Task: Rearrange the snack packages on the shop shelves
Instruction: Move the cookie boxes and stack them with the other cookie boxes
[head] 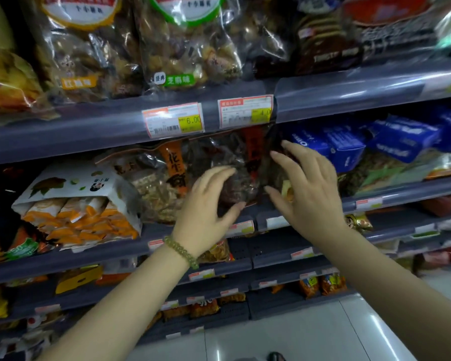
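Observation:
A clear snack bag with dark contents and a red-orange label strip [229, 162] stands on the middle shelf [401, 190]. My left hand [206, 204], with a bead bracelet at the wrist, is spread in front of the bag's lower left, fingers apart. My right hand [305, 186] is spread at the bag's right side, fingers apart, in front of another dark bag. Neither hand clearly grips anything. Left of them stands a clear bag of pale brittle with an orange label [159, 183].
A white and orange multipack [81, 204] lies at the left of the same shelf. Blue biscuit packs [362, 142] are stacked at the right. Large clear bags [182, 40] fill the shelf above, over price tags [173, 121]. Lower shelves hold small orange packs; white floor below.

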{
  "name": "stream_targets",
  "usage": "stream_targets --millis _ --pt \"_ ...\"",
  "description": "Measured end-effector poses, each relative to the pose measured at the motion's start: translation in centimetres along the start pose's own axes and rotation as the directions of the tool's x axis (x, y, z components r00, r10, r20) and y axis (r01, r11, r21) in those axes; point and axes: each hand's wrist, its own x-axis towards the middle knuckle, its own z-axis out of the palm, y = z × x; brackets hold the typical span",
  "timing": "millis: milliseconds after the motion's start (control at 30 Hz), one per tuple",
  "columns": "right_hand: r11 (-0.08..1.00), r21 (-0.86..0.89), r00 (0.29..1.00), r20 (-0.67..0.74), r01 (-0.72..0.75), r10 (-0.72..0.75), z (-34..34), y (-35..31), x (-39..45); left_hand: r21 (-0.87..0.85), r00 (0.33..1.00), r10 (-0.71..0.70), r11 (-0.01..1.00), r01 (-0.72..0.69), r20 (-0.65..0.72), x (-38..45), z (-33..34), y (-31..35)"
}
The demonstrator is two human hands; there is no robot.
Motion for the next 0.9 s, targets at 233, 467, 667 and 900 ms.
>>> stream_targets --millis 233,467,667,900 --pt "0.946 0.125 0.946 -0.089 -0.299 0.311 -4.5 5.8 -0.2 -0.376 0.993 -0.115 0.92 0.108 0.005 4.9 3.3 5.2" --pt "0.687 0.431 0.792 0.122 -0.585 0.598 -5.0 7.9 1.1 -0.417 0.98 -0.186 0.887 0.197 0.065 8.5 5.6 8.2" --pt "0.314 0.638 0.618 0.331 -0.703 0.713 -4.1 8.5 2.4 -0.47 0.927 -0.358 0.803 0.367 0.113 10.1 6.9 8.8" --pt "0.208 0.667 0.594 0.424 -0.715 0.684 -4.1 8.8 1.7 -0.662 0.847 -0.509 0.584 0.469 0.151 9.4 7.3 11.0"
